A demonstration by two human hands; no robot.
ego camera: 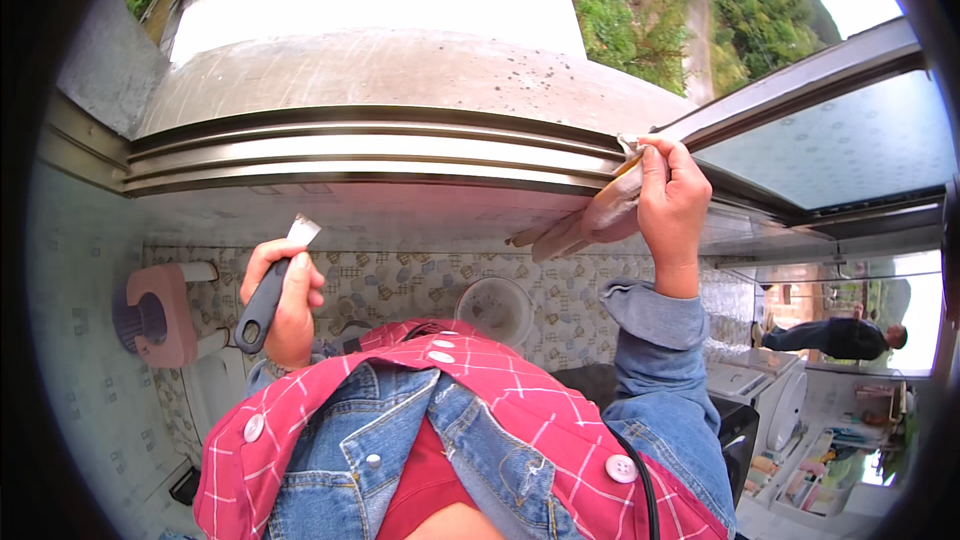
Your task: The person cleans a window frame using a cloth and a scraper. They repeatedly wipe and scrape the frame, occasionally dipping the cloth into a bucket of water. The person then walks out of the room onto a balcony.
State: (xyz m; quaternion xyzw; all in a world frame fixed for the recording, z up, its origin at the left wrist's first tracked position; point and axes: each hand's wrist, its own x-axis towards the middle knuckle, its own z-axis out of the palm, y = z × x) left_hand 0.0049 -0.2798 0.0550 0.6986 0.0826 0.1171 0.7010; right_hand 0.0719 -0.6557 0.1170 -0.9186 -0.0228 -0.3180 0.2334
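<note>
My left hand (289, 315) grips a small tool by its black handle (262, 306), which has a hanging hole in its end. Its short, flat, pale blade (304, 229) points up and away from me, with a dark mark at the tip. At the right end of the metal sliding-window track (375, 154), my right hand (675, 191) pinches a damp-looking pale cloth (600, 221) with a yellowish edge. The cloth drapes over the inner edge of the track and hangs down the tiled wall. Both hands are in front of me, the left one apart from the track.
Beyond the track lies a concrete ledge (360, 79) with dark specks. A frosted window pane (840, 142) stands at right. Below are a white bucket (495, 311), a pink stool-like seat (161, 319) and a patterned tile floor (397, 289). A person (832, 337) appears at far right.
</note>
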